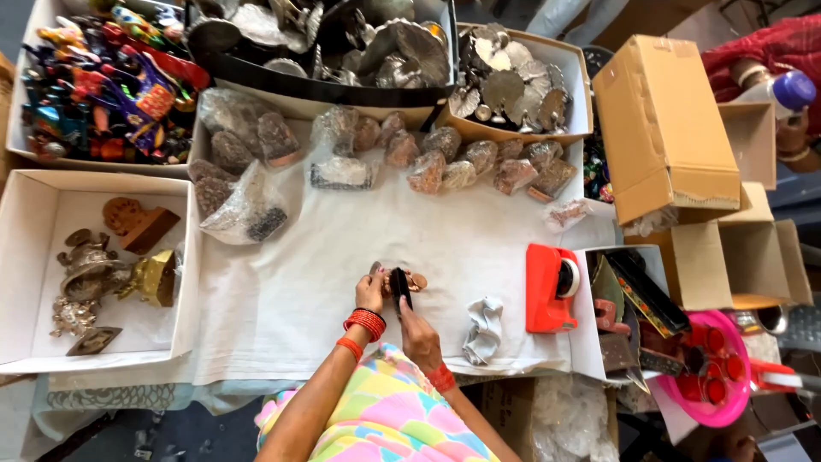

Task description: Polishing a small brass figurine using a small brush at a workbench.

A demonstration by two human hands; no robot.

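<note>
My left hand [370, 293] holds a small copper piece [414, 281], my right hand [417, 332] a black tool [399, 285] (left of the red tape dispenser [548, 288]).

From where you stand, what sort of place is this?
Likely a small craft packing or sorting table: boxes of silvery metal ornaments, plastic-wrapped figurines on a white cloth, and a red tape dispenser.

One camera only, worn on the person's head, looking almost straight down from well above onto the white-covered table [325, 257]. The wearer's body enters at 6 o'clock, and the far edge of the table lies toward 12. The view is wide, taking in the boxes from 9 round to 3 o'clock. No second view shares the scene.
</note>
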